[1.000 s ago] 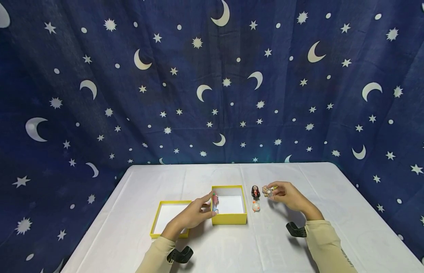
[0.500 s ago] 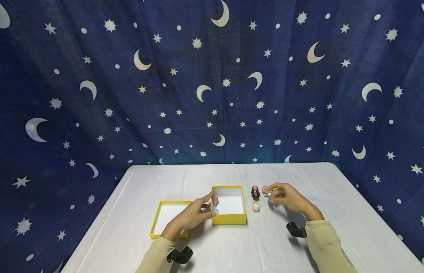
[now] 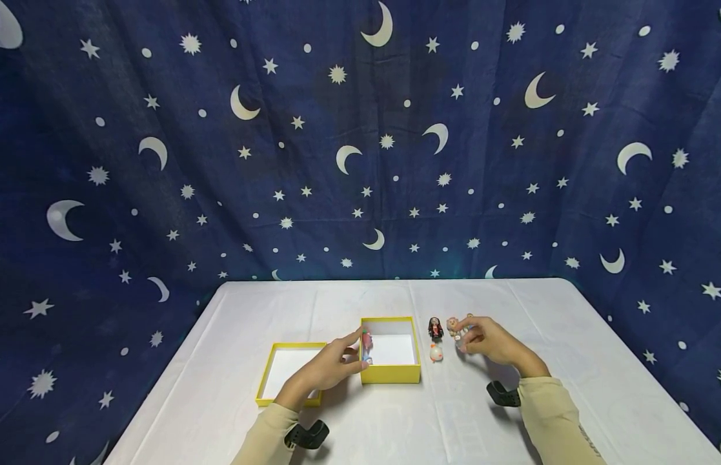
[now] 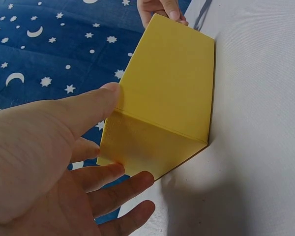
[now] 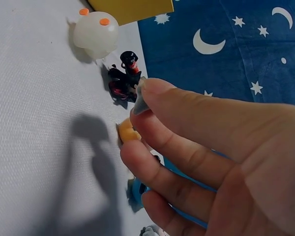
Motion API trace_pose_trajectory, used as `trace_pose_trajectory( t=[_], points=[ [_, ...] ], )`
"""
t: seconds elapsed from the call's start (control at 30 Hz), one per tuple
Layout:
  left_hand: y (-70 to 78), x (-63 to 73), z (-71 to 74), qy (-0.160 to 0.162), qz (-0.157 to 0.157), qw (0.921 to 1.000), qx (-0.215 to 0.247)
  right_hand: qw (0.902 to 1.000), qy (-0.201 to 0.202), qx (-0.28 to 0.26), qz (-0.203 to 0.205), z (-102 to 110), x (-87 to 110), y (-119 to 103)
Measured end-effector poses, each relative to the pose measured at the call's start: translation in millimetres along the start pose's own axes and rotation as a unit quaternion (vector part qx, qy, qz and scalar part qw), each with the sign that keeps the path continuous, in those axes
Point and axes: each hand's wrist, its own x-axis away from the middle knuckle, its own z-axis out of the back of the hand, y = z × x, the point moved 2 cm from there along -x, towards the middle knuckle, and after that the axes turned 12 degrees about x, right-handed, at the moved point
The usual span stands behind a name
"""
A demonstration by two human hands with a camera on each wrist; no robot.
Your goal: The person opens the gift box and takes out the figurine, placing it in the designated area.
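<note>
My left hand [image 3: 331, 365] rests against the left side of a yellow box [image 3: 392, 373]. Its thumb touches the front corner and its spread fingers lie along the left wall in the left wrist view. Inside the box, a pink figurine [image 3: 367, 340] and a small blue one lean by the left wall. My right hand [image 3: 492, 341] pinches a small grey figurine [image 5: 140, 102] between thumb and index finger, mostly hidden by them. Close to it stand a dark-haired figurine [image 3: 435, 329], a white round toy with orange spots [image 5: 96, 37] and a pink-haired figurine [image 3: 452, 324].
The yellow-rimmed box lid [image 3: 287, 368] lies inside up, left of the box, partly under my left forearm. Behind my right fingers in the right wrist view are an orange toy [image 5: 128, 131] and a blue toy [image 5: 138, 189]. A starry blue curtain [image 3: 360, 161] hangs behind the table.
My right hand has shifted slightly towards me with the grey figurine, moving off the pink-haired figurine, which shows more now. My left hand and the box have stayed put.
</note>
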Motion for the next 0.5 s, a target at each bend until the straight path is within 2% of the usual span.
trace_pose_trajectory(
  t=[0.5],
  points=[
    [-0.2,-0.5,-0.2,0.003,-0.004,1.0,-0.007,0.9984,-0.001,0.055,0.016,-5.9,-2.5,3.8]
  ],
)
